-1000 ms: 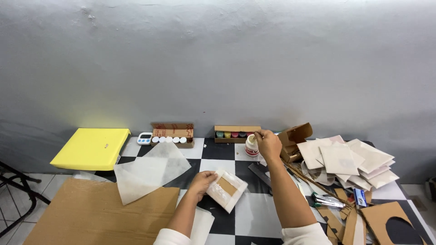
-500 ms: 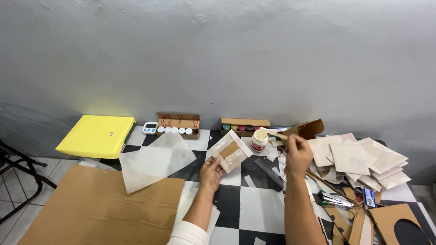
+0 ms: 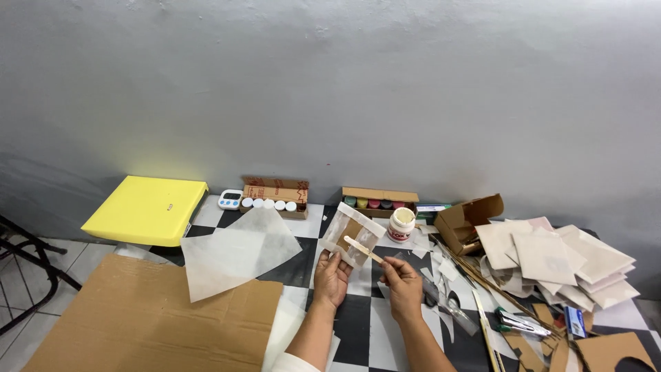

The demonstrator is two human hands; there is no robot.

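Observation:
My left hand [image 3: 332,277] holds up a small square of white translucent paper with a brown cardboard piece on it [image 3: 352,233], tilted toward me. My right hand [image 3: 401,284] grips a flat wooden stick [image 3: 363,249] whose tip rests on the paper square. An open white glue jar [image 3: 401,224] stands just behind, right of the square. Both hands are above the black-and-white checkered surface [image 3: 358,324].
A loose translucent sheet [image 3: 234,251] lies to the left over a large cardboard sheet [image 3: 151,324]. A yellow box [image 3: 146,209], a small timer [image 3: 231,199], two boxes of paint pots [image 3: 275,196], an open brown carton [image 3: 468,220] and a heap of cardboard and paper pieces [image 3: 558,258] surround the spot.
My left hand lifted the paper square off the surface and brought it in front of me. My right hand came back from the glue jar with the stick and put its tip on the square.

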